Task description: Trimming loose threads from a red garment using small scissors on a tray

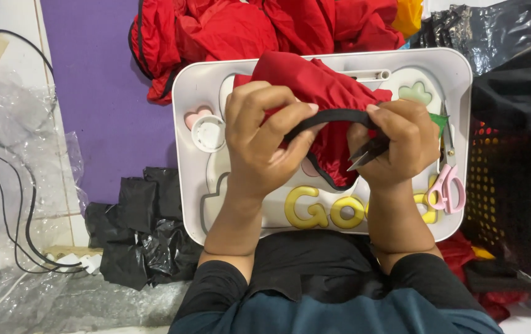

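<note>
My left hand point(264, 139) and my right hand point(396, 145) hold a red garment point(315, 83) over a white lap tray point(463, 68). Both hands pinch its black elastic band point(333, 116), stretched between them. My right hand also grips a small metal thread snipper point(364, 154), its pointed tip aimed left under the band. The garment's lower part hangs between my hands.
Pink-handled scissors point(448, 185) lie on the tray's right side, a small white cap point(208, 133) on its left. Red clothes point(265, 28) are piled behind the tray. Black plastic bags point(138, 226) sit at the left, a black perforated basket point(506, 185) at the right. Cables point(24, 210) cross the floor.
</note>
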